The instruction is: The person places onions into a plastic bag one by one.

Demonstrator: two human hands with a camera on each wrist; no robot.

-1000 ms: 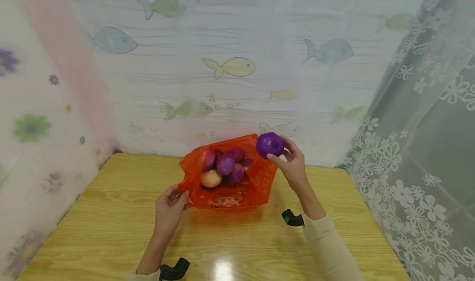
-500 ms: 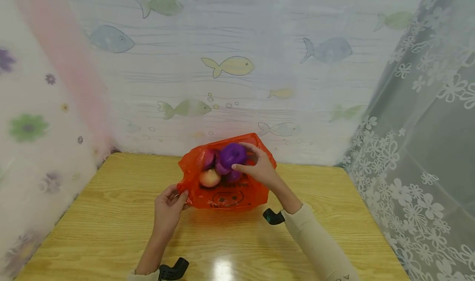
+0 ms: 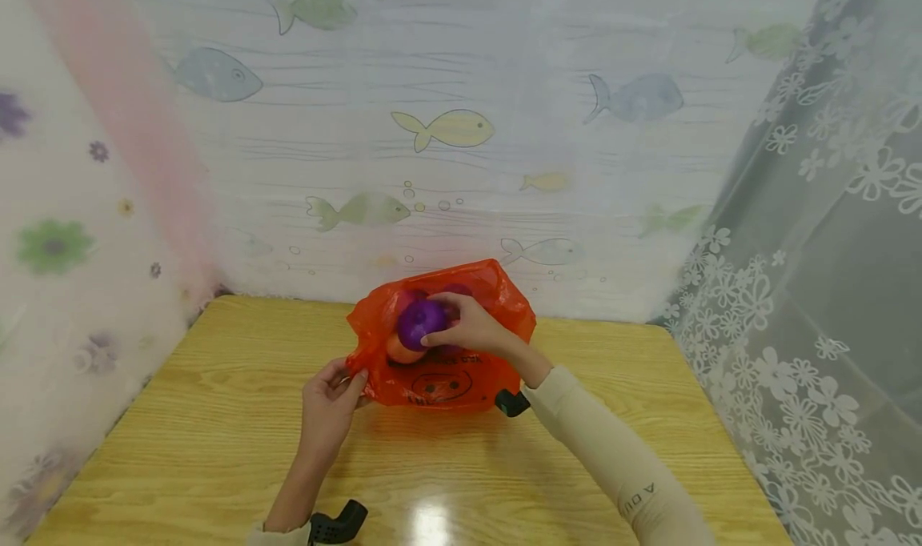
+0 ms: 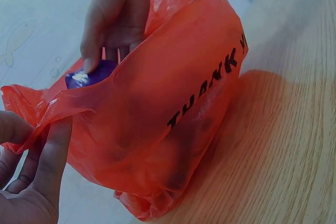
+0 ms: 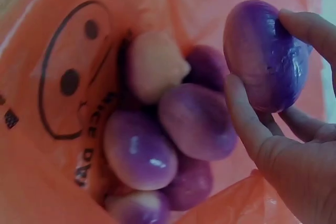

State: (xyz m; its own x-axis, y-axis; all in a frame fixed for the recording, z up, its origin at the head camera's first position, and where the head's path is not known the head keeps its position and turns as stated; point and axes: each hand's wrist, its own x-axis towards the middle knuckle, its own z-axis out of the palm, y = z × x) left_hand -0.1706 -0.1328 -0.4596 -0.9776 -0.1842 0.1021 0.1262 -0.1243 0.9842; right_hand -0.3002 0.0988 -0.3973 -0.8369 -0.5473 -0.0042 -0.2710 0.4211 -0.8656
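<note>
My right hand (image 3: 468,323) pinches a glossy round purple vegetable (image 3: 422,325), onion-like in shape, between thumb and fingers inside the mouth of an orange-red plastic bag (image 3: 507,314). In the right wrist view the held vegetable (image 5: 265,59) shows a paler side and is raised over several others in the bag. One of these is a cream-coloured vegetable (image 5: 155,69) with a small nub; the purple vegetable (image 5: 140,150) beside it has a pale patch. At the bag's left edge, my left hand (image 3: 330,406) pinches the plastic, keeping the mouth spread.
The bag stands on a wood-grain table (image 3: 216,418), near its back edge. Behind it hangs a white sheet printed with fish (image 3: 461,128). A lace curtain with white flowers (image 3: 828,386) borders the right side. Black wrist cameras sit on both forearms.
My right hand has carried the purple vegetable leftward and down from the bag's right rim into its mouth, over the others. My left hand has kept its grip on the bag.
</note>
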